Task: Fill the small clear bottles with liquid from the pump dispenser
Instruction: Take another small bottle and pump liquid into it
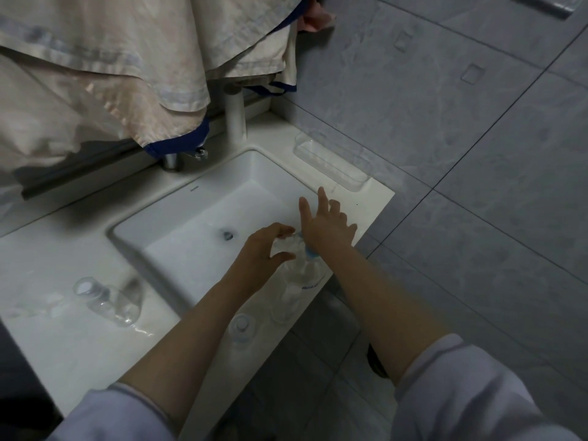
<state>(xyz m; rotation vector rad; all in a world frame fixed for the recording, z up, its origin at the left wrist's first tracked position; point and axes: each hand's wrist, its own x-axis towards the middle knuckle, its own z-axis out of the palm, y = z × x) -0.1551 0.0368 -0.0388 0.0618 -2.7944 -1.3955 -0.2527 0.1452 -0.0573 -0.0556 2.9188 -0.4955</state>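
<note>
Apparently, the small bottle (286, 245) is pinched by the left hand (264, 246), directly beneath the flat, outspread right hand (327, 224) on the pump dispenser (302, 272).

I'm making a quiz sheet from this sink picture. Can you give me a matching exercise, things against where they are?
Things:
1. left hand
2. clear plastic wall tray
3. small clear bottle lying on its side
4. round dark drain

Places:
A. on the counter left of the basin
B. in the basin floor
C. on the grey tiled wall
D. around a small clear bottle at the pump

Pairs: 1-D, 2-C, 3-A, 4-B
</note>
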